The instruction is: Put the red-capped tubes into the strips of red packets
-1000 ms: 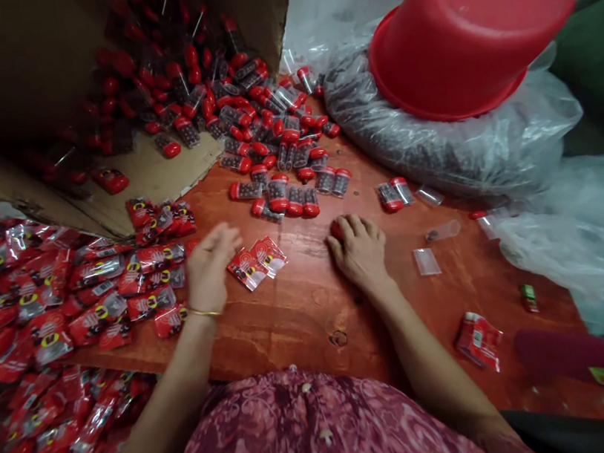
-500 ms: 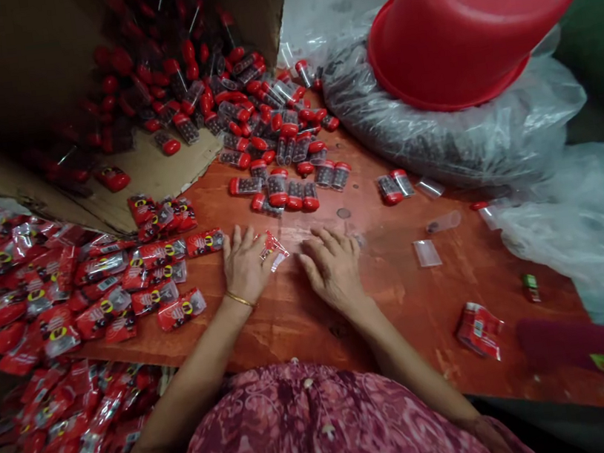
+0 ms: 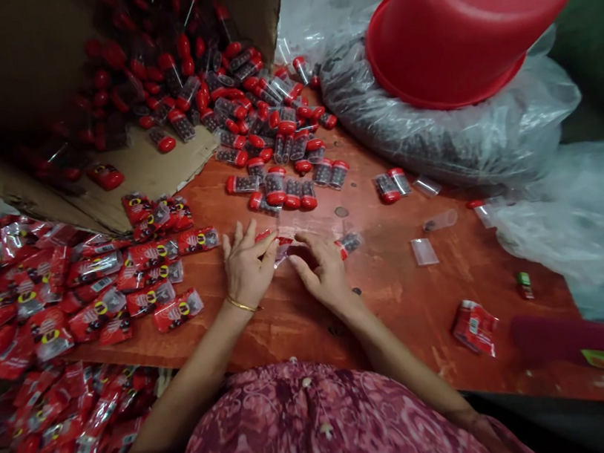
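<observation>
My left hand (image 3: pixel 246 268) and my right hand (image 3: pixel 324 268) meet over the middle of a reddish wooden table (image 3: pixel 401 295). Between their fingertips they pinch a small red printed packet (image 3: pixel 280 247). A small clear vial with a red cap (image 3: pixel 348 243) sticks out from under my right hand's fingers. To the left lies a big spread of filled red packets (image 3: pixel 81 295). Ahead sits a heap of several red-capped vials (image 3: pixel 273 140), spilling from a tipped cardboard box (image 3: pixel 35 84).
An upturned red plastic basin (image 3: pixel 469 15) rests on a clear plastic bag of dark contents (image 3: pixel 435 133) at the far right. Small clear empty sleeves (image 3: pixel 423 251) and a lone red packet (image 3: pixel 474 327) lie on the right side. More plastic sheeting (image 3: pixel 589 231) covers the right edge.
My left hand moved right from the packet pile and my right hand moved left; both now pinch a packet together. The camera tilted slightly.
</observation>
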The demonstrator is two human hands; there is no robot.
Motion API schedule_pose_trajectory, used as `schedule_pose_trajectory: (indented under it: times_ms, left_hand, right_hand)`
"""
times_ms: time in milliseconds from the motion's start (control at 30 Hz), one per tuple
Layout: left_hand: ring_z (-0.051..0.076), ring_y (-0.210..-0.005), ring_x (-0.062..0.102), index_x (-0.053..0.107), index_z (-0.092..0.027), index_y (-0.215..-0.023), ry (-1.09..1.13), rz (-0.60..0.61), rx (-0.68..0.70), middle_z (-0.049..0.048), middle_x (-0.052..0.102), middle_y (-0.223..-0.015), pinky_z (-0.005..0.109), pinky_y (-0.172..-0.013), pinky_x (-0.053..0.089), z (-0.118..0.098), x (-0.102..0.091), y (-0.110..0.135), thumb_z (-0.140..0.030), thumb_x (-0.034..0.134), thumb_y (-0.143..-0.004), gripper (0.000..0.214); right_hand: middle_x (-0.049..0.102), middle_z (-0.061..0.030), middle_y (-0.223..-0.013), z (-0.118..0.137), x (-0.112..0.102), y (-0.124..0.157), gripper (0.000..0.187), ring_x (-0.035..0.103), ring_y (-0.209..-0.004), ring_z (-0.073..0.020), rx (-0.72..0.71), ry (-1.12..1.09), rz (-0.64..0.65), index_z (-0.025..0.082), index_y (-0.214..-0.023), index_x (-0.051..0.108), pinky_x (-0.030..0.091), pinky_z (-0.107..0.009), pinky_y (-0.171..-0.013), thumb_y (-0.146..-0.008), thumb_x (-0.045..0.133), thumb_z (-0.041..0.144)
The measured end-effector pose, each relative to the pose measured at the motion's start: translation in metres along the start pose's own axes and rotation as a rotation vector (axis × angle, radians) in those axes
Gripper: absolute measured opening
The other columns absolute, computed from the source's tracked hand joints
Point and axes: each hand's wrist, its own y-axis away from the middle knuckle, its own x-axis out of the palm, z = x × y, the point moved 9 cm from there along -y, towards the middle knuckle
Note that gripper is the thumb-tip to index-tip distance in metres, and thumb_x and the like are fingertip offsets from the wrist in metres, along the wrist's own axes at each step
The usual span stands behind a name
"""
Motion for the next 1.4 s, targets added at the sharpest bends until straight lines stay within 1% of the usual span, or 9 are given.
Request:
schedule_pose_trajectory:
  times_ms: [200, 300, 467, 600, 800, 1000, 1133, 1233, 1400]
  left_hand:
    - [0.026, -0.129, 0.038, 0.067, -0.025, -0.104, 0.313, -0.023, 0.008, 0.0076, 0.051, -0.132, 0.049, -0.108, 0.020, -0.017, -0.010, -0.005, -0.031, 0.054, -0.081, 0.027]
    - [0.024, -0.121, 0.048, 0.062, -0.022, -0.111, 0.626, -0.044, -0.218, 0.0088, 0.059, -0.124, 0.038, -0.101, 0.035, 0.004, -0.005, 0.000, -0.035, 0.062, -0.074, 0.039]
    - [0.018, -0.079, 0.064, 0.070, -0.016, -0.079, 1.131, 0.260, -0.556, 0.0051, 0.071, -0.078, 0.025, -0.068, 0.049, -0.003, 0.040, 0.028, -0.043, 0.070, -0.064, 0.031]
    - [0.011, -0.066, 0.060, 0.068, -0.016, -0.072, 1.354, 0.124, -0.694, 0.0003, 0.068, -0.070, 0.022, -0.063, 0.047, -0.014, 0.045, 0.037, -0.043, 0.076, -0.054, 0.033]
    - [0.008, -0.056, 0.057, 0.064, -0.014, -0.057, 1.414, 0.033, -0.751, -0.0020, 0.064, -0.057, 0.021, -0.062, 0.046, -0.009, 0.042, 0.033, -0.039, 0.082, -0.043, 0.034]
    - [0.008, -0.054, 0.060, 0.064, -0.014, -0.063, 1.386, 0.040, -0.859, -0.0014, 0.067, -0.059, 0.019, -0.056, 0.046, 0.011, 0.038, 0.030, -0.036, 0.083, -0.043, 0.035]
    - [0.009, -0.051, 0.060, 0.063, -0.014, -0.065, 1.396, 0.143, -0.903, -0.0010, 0.066, -0.058, 0.018, -0.052, 0.046, 0.007, 0.045, 0.029, -0.035, 0.081, -0.048, 0.033]
    - [0.008, -0.050, 0.059, 0.062, -0.014, -0.067, 1.415, 0.211, -0.945, -0.0017, 0.065, -0.057, 0.018, -0.051, 0.046, 0.001, 0.050, 0.030, -0.031, 0.079, -0.055, 0.027]
    - [0.008, -0.051, 0.060, 0.061, -0.015, -0.069, 1.434, 0.247, -0.965, -0.0017, 0.066, -0.060, 0.019, -0.053, 0.047, -0.001, 0.050, 0.031, -0.029, 0.076, -0.061, 0.023]
  right_hand:
    - [0.060, 0.0013, -0.066, -0.014, 0.018, -0.008, 0.026, 0.053, -0.061, -0.0122, 0.291, -0.662, 0.048, 0.019, -0.075, 0.058, 0.045, -0.026, -0.062, -0.078, 0.055, 0.044]
    - [0.050, 0.0043, -0.058, -0.017, 0.006, -0.010, 0.030, 0.044, -0.054, -0.0090, 0.331, -0.641, -0.037, 0.018, -0.065, 0.052, 0.039, -0.022, -0.055, -0.078, 0.055, 0.045]
    - [0.036, 0.0059, -0.050, -0.019, -0.016, -0.004, 0.039, 0.032, -0.048, -0.0075, 0.323, -0.488, -0.179, 0.019, -0.054, 0.042, 0.030, -0.021, -0.047, -0.082, 0.048, 0.047]
    - [0.045, 0.0036, -0.054, -0.012, -0.013, 0.004, 0.035, 0.040, -0.051, -0.0091, 0.288, -0.450, -0.217, 0.019, -0.058, 0.049, 0.036, -0.022, -0.051, -0.083, 0.048, 0.043]
    - [0.059, 0.0000, -0.067, -0.002, 0.004, 0.014, 0.029, 0.053, -0.061, -0.0125, 0.263, -0.511, -0.107, 0.018, -0.075, 0.059, 0.045, -0.025, -0.059, -0.087, 0.043, 0.038]
    - [0.062, -0.0088, -0.108, -0.018, -0.057, -0.004, 0.029, 0.053, -0.100, -0.0231, -0.031, 0.093, 0.074, 0.020, -0.107, 0.057, 0.040, -0.040, -0.088, -0.086, 0.042, 0.031]
    - [0.056, -0.0154, -0.122, -0.058, -0.071, -0.011, 0.057, 0.048, -0.109, -0.0298, -0.133, 0.349, 0.315, 0.012, -0.129, 0.042, 0.038, -0.046, -0.089, -0.076, 0.055, 0.031]
    - [0.059, -0.0146, -0.119, -0.072, -0.066, -0.006, 0.047, 0.051, -0.105, -0.0286, -0.165, 0.407, 0.379, 0.014, -0.124, 0.048, 0.039, -0.044, -0.087, -0.079, 0.055, 0.029]
    - [0.068, -0.0105, -0.090, -0.062, -0.067, 0.013, 0.027, 0.060, -0.079, -0.0220, -0.061, 0.211, 0.215, 0.016, -0.101, 0.061, 0.045, -0.036, -0.073, -0.087, 0.047, 0.033]
